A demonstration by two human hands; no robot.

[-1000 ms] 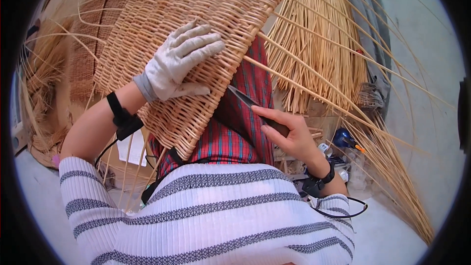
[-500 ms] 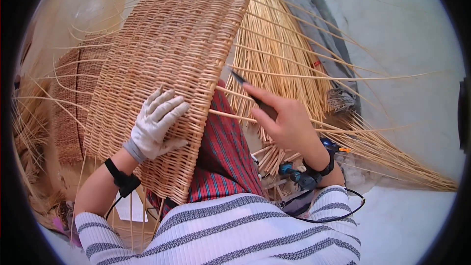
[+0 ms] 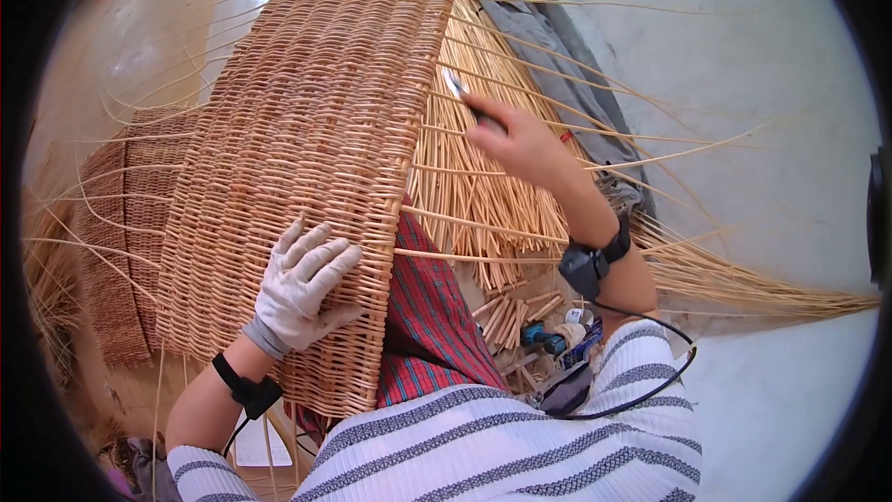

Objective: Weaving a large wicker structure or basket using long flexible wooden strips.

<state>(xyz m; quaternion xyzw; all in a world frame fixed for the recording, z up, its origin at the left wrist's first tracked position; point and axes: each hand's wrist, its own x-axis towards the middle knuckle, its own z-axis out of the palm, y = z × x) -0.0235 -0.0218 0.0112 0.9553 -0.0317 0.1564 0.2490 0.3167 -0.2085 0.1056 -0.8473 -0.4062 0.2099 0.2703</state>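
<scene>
Across my lap lies a large woven wicker panel [image 3: 307,102], its long loose rods sticking out on both sides and at the far end. My left hand [image 3: 307,284], in a whitish glove, rests flat on the near part of the weave with fingers spread. Bare, my right hand [image 3: 520,139] is closed around the dark handle of a knife [image 3: 455,84]. The blade points up and left, close to the panel's right edge, among the rods that stick out there. Whether it touches a rod I cannot tell.
Beyond the panel's right edge lies a big bundle of pale rods [image 3: 492,214] beside a grey cloth [image 3: 557,56]. Short cut pieces [image 3: 516,316] and a blue-black tool [image 3: 544,339] are near my right side. Another brown woven panel [image 3: 102,251] sits at the left.
My right hand has moved away from me along the panel's right edge with the knife. The panel appears lower in view, and my left hand stays flat on it.
</scene>
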